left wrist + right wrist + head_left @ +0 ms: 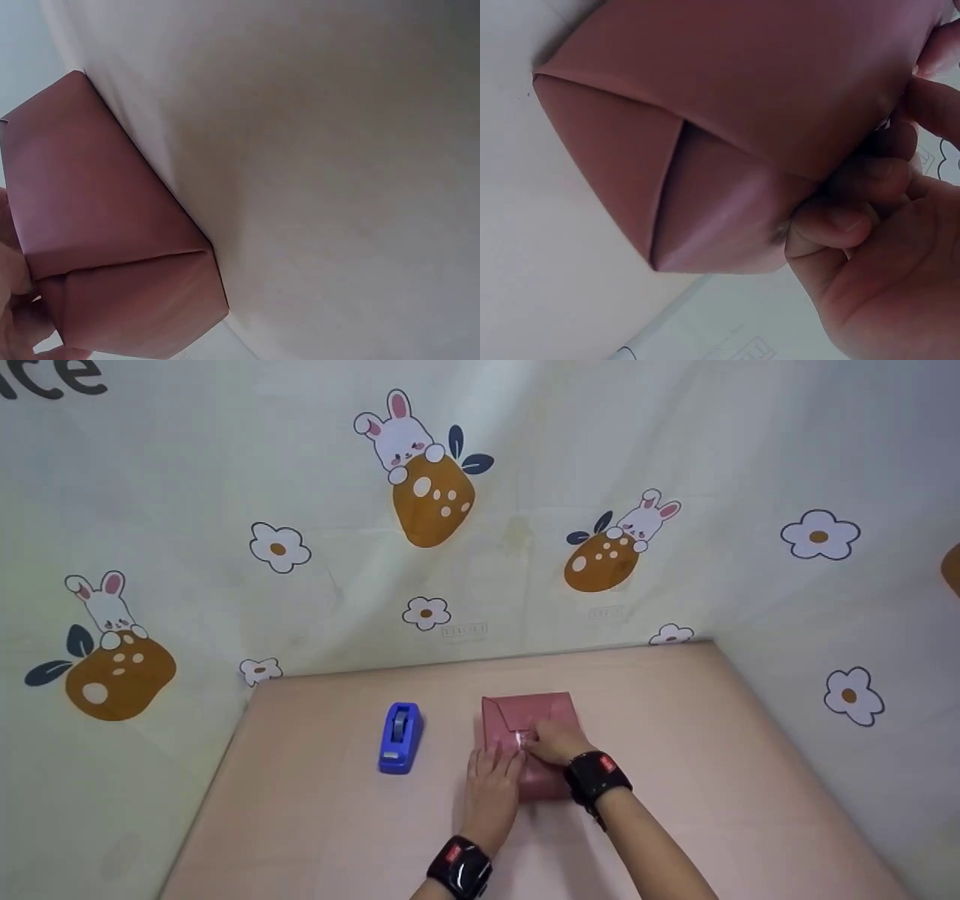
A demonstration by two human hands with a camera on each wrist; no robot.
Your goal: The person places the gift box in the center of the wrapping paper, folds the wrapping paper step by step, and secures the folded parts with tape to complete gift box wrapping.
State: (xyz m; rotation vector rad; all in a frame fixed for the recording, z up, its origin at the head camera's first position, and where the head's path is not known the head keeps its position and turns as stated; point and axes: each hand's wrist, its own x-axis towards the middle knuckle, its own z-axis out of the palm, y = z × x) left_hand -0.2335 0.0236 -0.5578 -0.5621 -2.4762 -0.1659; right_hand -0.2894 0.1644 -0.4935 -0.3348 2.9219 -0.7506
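Observation:
A pink wrapped parcel (546,786) lies on the table, its folded paper flap facing up. A short shiny strip of clear tape (518,739) crosses the edge of that flap. My left hand (491,795) rests on the parcel's left side with its fingers stretched out, the fingertips close to the tape. Over the upper face, my right hand (559,742) has its fingers curled and pinches at the tape's right side. The right wrist view shows the folded end of the parcel (727,187) beside the curled fingers (840,221). In the left wrist view the opposite folded end (142,300) shows.
A blue tape dispenser (400,739) stands on the table to the left of the parcel. The table (322,810) has a pale pink cover. Behind and at both sides hangs a white curtain (525,540) printed with rabbits, strawberries and flowers.

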